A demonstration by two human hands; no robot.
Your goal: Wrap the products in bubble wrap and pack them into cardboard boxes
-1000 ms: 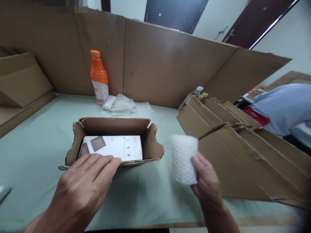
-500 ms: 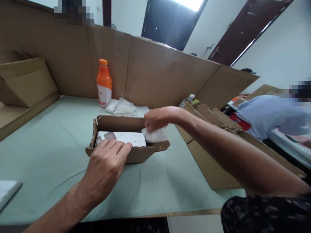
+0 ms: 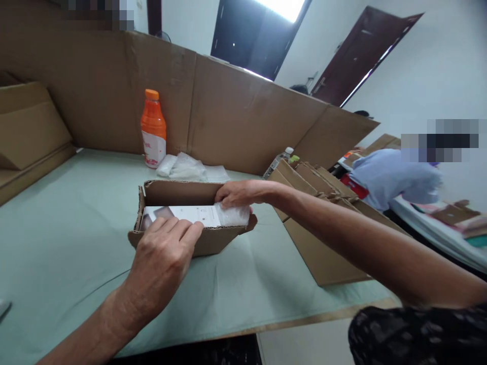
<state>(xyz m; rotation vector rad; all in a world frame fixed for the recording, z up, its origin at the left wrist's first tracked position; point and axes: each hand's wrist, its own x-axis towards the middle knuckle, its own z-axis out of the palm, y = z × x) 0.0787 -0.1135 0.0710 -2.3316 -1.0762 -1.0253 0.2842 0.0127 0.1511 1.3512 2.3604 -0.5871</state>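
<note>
Left hand (image 3: pixel 165 253): fingers curled over the near rim of the open carton (image 3: pixel 216 241); firmness of hold cannot be told. White printed box (image 3: pixel 194 215): inside the carton, just beyond the left hand's fingers; judged stiff and smooth, liable to slip, best gripped by opposite edges. Bubble-wrap bundle (image 3: pixel 234 217): at the carton's right end; judged light, soft, easily squeezed, contents hidden, best held round its sides. Right hand (image 3: pixel 238 192): over the bundle, fingers closed about its top.
</note>
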